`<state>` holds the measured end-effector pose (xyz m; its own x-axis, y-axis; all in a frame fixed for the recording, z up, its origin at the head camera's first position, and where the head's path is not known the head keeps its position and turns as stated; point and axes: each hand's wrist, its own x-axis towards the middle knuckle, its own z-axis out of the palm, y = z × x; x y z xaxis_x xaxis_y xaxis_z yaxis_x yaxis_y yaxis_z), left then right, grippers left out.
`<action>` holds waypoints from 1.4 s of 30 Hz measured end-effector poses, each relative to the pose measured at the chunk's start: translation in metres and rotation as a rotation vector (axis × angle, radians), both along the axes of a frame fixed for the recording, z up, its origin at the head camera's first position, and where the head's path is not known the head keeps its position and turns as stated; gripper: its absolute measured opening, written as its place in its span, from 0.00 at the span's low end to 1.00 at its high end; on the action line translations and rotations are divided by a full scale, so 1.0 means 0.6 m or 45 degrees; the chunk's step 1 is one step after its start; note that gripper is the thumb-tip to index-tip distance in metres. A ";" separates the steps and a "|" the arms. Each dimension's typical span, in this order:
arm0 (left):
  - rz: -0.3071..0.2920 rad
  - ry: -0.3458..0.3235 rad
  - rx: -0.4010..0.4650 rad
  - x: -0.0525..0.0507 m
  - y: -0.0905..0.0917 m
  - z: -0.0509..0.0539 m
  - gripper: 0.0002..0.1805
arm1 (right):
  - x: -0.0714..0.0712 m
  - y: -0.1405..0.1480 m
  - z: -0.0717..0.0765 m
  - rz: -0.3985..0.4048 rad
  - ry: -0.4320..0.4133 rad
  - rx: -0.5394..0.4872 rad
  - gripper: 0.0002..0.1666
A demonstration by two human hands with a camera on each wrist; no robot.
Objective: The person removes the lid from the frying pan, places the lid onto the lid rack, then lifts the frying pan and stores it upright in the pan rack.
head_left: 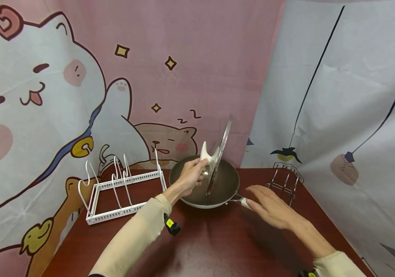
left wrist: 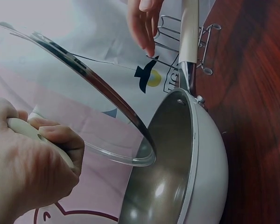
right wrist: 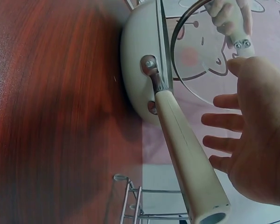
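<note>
My left hand point(head_left: 191, 175) grips the cream handle point(left wrist: 42, 140) of a glass lid point(head_left: 221, 154) with a metal rim. The lid is tilted nearly upright over the frying pan point(head_left: 197, 204), its lower edge inside the pan's opening. That pan is pale outside and grey-brown inside, and stands on the table. Its cream handle point(right wrist: 186, 149) points toward my right hand point(head_left: 273, 207). The fingers of this hand are extended above and beside the pan handle, apart from it in the right wrist view, and hold nothing.
A white rack point(head_left: 124, 209) with upright wire loops stands left of the pan on the red-brown table point(head_left: 204, 246). Behind my right hand is a small metal wire rack point(head_left: 284, 184). Printed cloth point(head_left: 211, 57) hangs close behind and along the right side.
</note>
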<state>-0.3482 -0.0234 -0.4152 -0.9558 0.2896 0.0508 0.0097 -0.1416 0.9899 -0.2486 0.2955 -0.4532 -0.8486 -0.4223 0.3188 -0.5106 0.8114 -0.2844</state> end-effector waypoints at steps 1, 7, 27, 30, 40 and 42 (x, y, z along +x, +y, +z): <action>0.000 0.001 -0.002 0.001 0.000 0.001 0.18 | 0.000 0.002 0.000 0.001 0.000 -0.007 0.30; -0.007 0.015 -0.023 0.007 0.002 0.005 0.18 | -0.001 0.012 0.001 -0.009 -0.022 -0.047 0.35; -0.027 0.020 -0.041 0.013 0.013 0.007 0.19 | 0.003 0.062 0.019 -0.101 -0.071 -0.099 0.40; -0.031 0.022 -0.035 0.013 0.013 0.005 0.20 | 0.002 0.073 0.022 -0.112 -0.072 -0.106 0.40; -0.030 0.043 -0.030 0.015 0.017 0.007 0.19 | -0.003 0.104 0.027 -0.112 -0.012 -0.170 0.39; -0.032 0.043 -0.031 0.015 0.017 0.009 0.19 | -0.005 0.111 0.027 -0.118 -0.005 -0.174 0.38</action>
